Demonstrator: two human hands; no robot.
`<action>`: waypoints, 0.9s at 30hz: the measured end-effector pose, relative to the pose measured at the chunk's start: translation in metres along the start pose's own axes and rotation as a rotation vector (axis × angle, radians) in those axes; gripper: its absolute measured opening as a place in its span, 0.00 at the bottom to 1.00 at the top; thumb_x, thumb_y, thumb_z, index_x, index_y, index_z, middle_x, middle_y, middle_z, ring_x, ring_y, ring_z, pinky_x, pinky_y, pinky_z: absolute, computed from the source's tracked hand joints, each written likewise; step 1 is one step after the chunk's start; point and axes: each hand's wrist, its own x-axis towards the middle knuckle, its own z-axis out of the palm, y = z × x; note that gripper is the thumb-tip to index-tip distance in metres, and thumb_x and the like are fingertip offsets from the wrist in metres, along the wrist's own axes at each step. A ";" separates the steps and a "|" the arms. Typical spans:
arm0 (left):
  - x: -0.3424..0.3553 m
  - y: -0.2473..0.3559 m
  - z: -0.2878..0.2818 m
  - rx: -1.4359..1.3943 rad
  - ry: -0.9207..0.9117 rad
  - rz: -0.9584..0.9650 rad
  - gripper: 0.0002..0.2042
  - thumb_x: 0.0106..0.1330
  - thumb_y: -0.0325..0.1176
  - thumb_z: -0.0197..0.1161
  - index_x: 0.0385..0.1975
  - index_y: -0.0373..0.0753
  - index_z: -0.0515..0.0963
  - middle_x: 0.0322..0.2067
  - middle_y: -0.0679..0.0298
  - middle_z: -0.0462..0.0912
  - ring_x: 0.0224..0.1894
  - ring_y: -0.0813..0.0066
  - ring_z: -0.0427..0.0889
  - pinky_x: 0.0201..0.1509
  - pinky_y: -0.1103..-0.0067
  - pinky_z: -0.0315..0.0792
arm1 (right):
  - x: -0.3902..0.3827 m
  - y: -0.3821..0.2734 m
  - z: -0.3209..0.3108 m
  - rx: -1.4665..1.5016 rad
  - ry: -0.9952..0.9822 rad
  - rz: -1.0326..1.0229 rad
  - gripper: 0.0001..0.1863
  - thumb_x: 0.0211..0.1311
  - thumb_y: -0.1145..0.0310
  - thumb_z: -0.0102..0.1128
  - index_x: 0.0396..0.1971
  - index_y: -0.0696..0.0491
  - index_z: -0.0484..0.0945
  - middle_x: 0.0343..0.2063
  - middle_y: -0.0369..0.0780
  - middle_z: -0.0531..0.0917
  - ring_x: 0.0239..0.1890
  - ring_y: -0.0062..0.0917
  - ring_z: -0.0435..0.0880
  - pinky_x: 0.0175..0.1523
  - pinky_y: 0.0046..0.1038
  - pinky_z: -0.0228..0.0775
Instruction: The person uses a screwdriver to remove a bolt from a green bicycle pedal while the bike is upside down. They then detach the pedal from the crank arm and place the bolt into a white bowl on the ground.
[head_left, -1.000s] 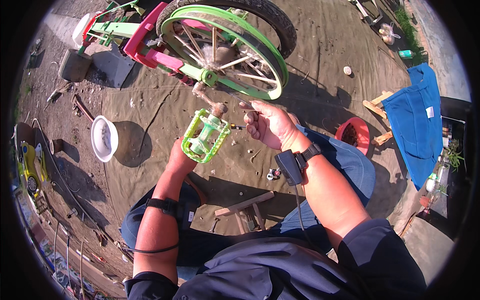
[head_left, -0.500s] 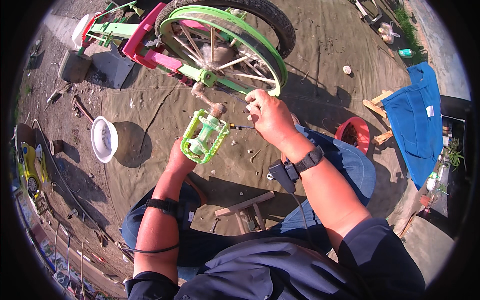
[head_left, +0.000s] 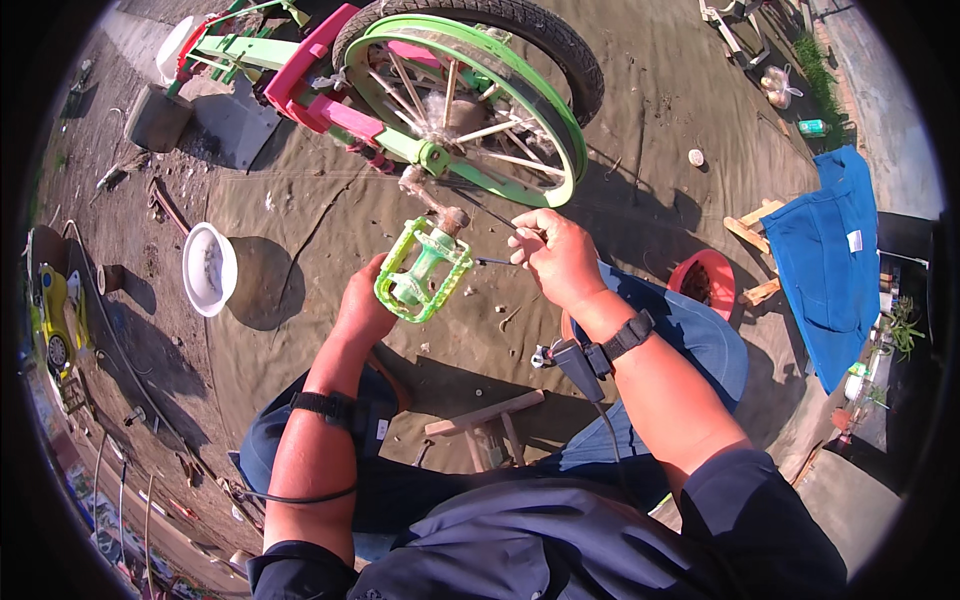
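Note:
A bright green bicycle pedal [head_left: 425,268] hangs on a rusty crank arm [head_left: 432,196] below the green wheel rim [head_left: 565,150]. My left hand [head_left: 366,304] is at the pedal's left side, and its fingers are hidden behind the pedal. To the right of the pedal, my right hand [head_left: 560,258] is closed, pinching a thin dark rod [head_left: 487,208] that slants up left toward the wheel hub [head_left: 433,156]. Another short dark thin piece [head_left: 497,262] shows between the pedal and my right hand; what it belongs to is unclear.
The pink and green frame [head_left: 310,100] and black tyre [head_left: 575,65] fill the top. A white basin [head_left: 228,272] stands left, a red bowl [head_left: 690,268] right, beside a blue cloth [head_left: 825,260] over a wooden stool. Between my legs is a small wooden stool [head_left: 490,412].
My right hand has shifted slightly right and down, drawing back from the wheel with the thin rod. My left hand stays by the pedal. The whole view has shifted a little.

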 end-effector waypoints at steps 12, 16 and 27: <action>0.003 -0.017 0.007 0.006 0.028 0.027 0.22 0.59 0.29 0.65 0.54 0.34 0.74 0.42 0.53 0.85 0.47 0.62 0.84 0.50 0.72 0.75 | -0.007 -0.052 -0.012 0.305 -0.129 0.181 0.11 0.68 0.69 0.54 0.47 0.56 0.74 0.35 0.39 0.83 0.31 0.21 0.84 0.35 0.20 0.74; 0.003 -0.015 0.007 0.008 0.036 0.056 0.21 0.59 0.29 0.65 0.53 0.35 0.74 0.41 0.51 0.85 0.46 0.60 0.84 0.49 0.71 0.75 | -0.005 -0.047 -0.008 0.326 -0.155 0.159 0.12 0.68 0.68 0.55 0.48 0.55 0.74 0.36 0.39 0.83 0.32 0.21 0.84 0.36 0.21 0.73; 0.004 -0.015 0.005 0.052 0.003 0.027 0.21 0.56 0.29 0.66 0.52 0.35 0.75 0.41 0.51 0.84 0.46 0.60 0.84 0.49 0.71 0.75 | -0.003 -0.053 -0.007 0.382 -0.178 0.142 0.12 0.69 0.67 0.54 0.49 0.55 0.73 0.36 0.39 0.83 0.33 0.21 0.84 0.37 0.21 0.73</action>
